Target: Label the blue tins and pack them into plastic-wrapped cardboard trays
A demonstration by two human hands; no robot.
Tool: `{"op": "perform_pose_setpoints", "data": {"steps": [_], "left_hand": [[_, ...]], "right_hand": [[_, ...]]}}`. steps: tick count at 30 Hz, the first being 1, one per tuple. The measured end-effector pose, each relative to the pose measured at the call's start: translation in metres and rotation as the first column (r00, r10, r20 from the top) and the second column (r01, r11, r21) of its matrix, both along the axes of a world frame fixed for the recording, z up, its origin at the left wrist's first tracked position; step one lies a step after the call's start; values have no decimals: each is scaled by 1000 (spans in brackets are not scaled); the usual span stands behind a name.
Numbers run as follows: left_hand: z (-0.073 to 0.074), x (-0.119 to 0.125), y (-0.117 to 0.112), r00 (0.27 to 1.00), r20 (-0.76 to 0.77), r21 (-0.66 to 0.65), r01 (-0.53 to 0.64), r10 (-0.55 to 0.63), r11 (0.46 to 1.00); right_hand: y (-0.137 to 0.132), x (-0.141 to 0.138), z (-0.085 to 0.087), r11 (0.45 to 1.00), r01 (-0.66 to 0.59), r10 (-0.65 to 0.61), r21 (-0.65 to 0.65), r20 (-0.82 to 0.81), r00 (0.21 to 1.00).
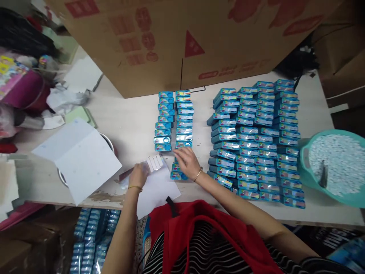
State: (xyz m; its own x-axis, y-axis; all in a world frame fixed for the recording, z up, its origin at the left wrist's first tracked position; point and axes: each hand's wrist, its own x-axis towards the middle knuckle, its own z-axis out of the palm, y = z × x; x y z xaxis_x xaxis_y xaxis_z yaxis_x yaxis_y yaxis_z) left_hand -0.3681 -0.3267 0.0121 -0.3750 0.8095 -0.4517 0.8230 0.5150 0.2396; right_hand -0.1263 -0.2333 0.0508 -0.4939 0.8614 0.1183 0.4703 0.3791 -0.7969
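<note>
My left hand (138,176) is closed on a strip of labels (154,163), which shows white oblong stickers at its right end. Beneath the strip lies a white paper sheet (158,192). My right hand (188,164) hovers over the nearer part of a column of small blue boxes (184,124); its thumb and fingertips are pinched together. Whether a small label sits between those fingertips cannot be made out. Just left of that column stands another column of blue boxes (164,118) with colourful printed upper faces. A nearer blue box (177,175) is partly behind my right hand.
Several rows of blue boxes (248,144) fill the table's right side. A turquoise basin (306,160) of small white pieces stands beyond them. A large cardboard box (159,45) blocks the back. Folded paper (85,152) covers a round container at left.
</note>
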Motion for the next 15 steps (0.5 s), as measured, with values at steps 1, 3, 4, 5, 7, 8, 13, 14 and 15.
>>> {"op": "perform_pose_setpoints", "data": {"steps": [1,3,4,5,7,8,13,14,15], "left_hand": [[-4,2,-4,998,-53,18,-20,21,1000],[-13,5,-9,986,-160,53,-36,44,998],[-17,4,-11,984,-176,67,-22,34,998],[-19,2,-11,988,-155,76,3,9,997],[-20,-5,-14,998,-45,92,51,-47,994],[-18,-8,-17,998,8,103,64,-65,993],[7,-22,-41,991,98,177,70,-88,982],[12,-23,-45,991,88,203,78,-97,976],[15,-23,-49,992,63,234,95,-113,967]], "right_hand": [[-7,-10,2,998,-55,55,-1,-9,998],[-19,-31,0,984,-179,179,-12,2,984],[-24,-41,-3,972,-235,236,-27,23,972],[-28,-51,-6,959,-279,282,-45,56,958],[-34,-69,-13,944,-323,329,-68,155,931],[-35,-78,-16,943,-327,334,-66,218,917],[-38,-109,-19,910,-401,403,-107,463,790],[-39,-113,-18,894,-425,438,-141,470,767],[-39,-117,-17,881,-440,467,-172,465,752]]}}
